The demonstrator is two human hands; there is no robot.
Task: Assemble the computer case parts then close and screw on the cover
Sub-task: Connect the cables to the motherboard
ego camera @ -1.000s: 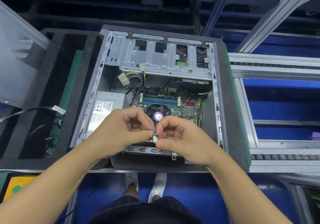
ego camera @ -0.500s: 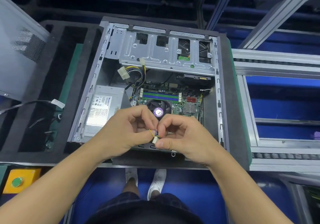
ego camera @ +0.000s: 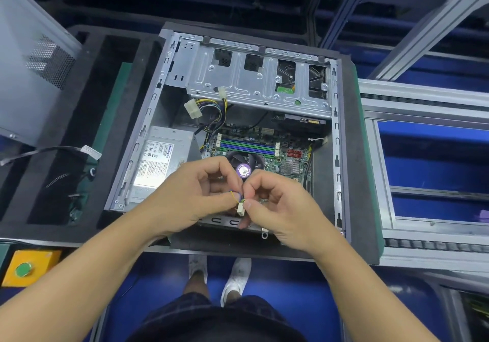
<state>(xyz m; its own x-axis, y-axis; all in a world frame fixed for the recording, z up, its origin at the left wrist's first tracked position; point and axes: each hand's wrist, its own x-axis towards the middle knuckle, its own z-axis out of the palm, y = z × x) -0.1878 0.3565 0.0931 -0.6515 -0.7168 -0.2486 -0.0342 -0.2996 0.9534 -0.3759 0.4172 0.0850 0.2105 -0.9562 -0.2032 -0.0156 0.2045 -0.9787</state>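
Hardly moved since a second ago, still meeting fingertip to fingertip over the near rim of the case. Pinching, fingers curled: with the left hand (ego camera: 194, 196), thin yellow and blue wires (ego camera: 234, 195); with the right hand (ego camera: 280, 210), the small white plastic connector (ego camera: 240, 208) at their end. Nearer, below the wrists, white shoes (ego camera: 235, 275) on blue floor, and at near left a yellow box with a green button (ego camera: 26, 269). Under the hands, an open grey metal computer case (ego camera: 336, 130), flat on a dark foam surface (ego camera: 357, 236). Inside, going back: black round fan with a purple sticker (ego camera: 255, 159), silver power supply box (ego camera: 158, 162) at left, green motherboard (ego camera: 267, 140), loose white plug (ego camera: 193, 109), grey metal drive cage (ego camera: 238, 77). Far left, apart from the case, a grey metal cover with a mesh vent (ego camera: 29, 77), tilted.
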